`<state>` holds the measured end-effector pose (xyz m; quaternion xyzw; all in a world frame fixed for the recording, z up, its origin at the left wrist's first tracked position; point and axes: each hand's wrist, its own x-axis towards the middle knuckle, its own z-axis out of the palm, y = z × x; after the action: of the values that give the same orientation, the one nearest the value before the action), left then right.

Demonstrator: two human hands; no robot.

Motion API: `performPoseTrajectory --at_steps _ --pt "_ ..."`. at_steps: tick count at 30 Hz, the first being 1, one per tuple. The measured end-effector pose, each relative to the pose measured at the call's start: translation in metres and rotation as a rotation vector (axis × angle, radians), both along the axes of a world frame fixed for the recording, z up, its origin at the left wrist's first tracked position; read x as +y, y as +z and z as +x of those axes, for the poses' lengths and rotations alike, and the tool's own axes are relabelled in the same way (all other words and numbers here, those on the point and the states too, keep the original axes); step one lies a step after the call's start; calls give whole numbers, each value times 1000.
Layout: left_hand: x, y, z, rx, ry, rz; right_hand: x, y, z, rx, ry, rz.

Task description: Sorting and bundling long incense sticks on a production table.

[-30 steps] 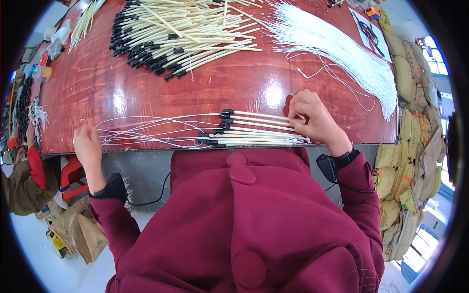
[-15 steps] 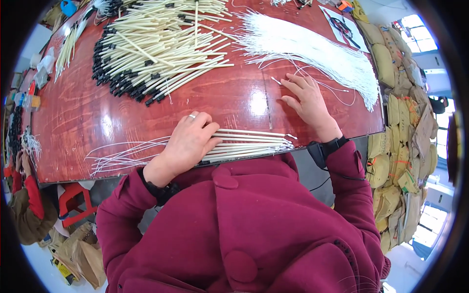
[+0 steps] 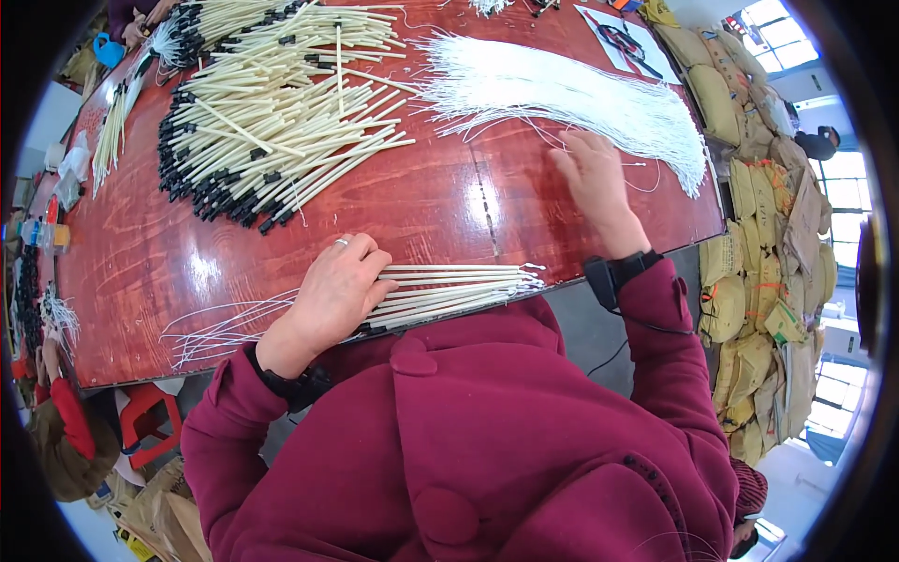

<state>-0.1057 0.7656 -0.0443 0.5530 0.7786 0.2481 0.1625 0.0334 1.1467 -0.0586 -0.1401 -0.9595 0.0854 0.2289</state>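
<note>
My left hand (image 3: 335,292), with a ring on one finger, is closed over the left end of a row of cream-coloured sticks (image 3: 459,278) at the table's front edge. White strings (image 3: 220,323) trail out to the left of that hand, and small white loops show at the sticks' right ends. Farther right, my right hand (image 3: 596,178) hovers by a large bundle of white strings (image 3: 552,84). Its fingers are slightly blurred, with the thumb apart from them, and I see nothing held. A few loose strings lie beside its fingertips.
A big heap of cream sticks with black ends (image 3: 272,122) covers the table's (image 3: 112,281) far left. Black-and-red cords lie on a white sheet (image 3: 667,64) at the back right. Stacked yellow sacks (image 3: 740,281) stand beyond the right edge. Another person's red sleeve (image 3: 71,417) shows at left.
My right hand has moved slightly, its fingers drawn closer together and blurred. The left hand stays on the sticks. The whole view has shifted and turned a little.
</note>
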Motion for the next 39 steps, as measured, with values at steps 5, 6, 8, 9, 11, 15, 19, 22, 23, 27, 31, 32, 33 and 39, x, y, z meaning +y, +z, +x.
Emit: performPoseTrajectory --at_steps 5,6,8,9,11,15,19,22,23,27,31,32,33,39 --pt "0 4 -2 13 -36 -36 -15 -11 -13 -167 -31 149" --pt "1 6 -3 14 -35 -36 -18 -10 -9 -215 -1 134" --pt "8 12 -8 61 -77 -61 -26 -10 1 -265 27 120" --pt "13 15 -10 83 -96 -69 -32 -12 9 -253 67 102" --pt "40 20 -15 141 -136 -53 -42 -13 23 -228 143 65" --pt "127 3 -21 321 -222 95 -56 -2 38 -292 235 -47" --pt "199 -19 -31 318 -253 166 -57 -1 51 -287 316 -59" --pt "215 -38 -42 336 -294 48 -51 -4 55 -286 330 -101" --pt "216 -43 -44 339 -290 43 -49 -5 54 -285 337 -127" --pt "208 -35 -32 249 -290 92 -44 -2 66 -264 293 -110" --pt "159 -14 -46 144 -130 230 -39 -14 66 -304 312 -159" --pt "140 -7 -52 158 -76 246 -33 -21 67 -309 335 -133" --pt "120 0 -58 194 -4 352 -30 -18 65 -301 292 -97" --pt "10 24 -70 -213 360 326 -1 -15 77 -333 8 44"
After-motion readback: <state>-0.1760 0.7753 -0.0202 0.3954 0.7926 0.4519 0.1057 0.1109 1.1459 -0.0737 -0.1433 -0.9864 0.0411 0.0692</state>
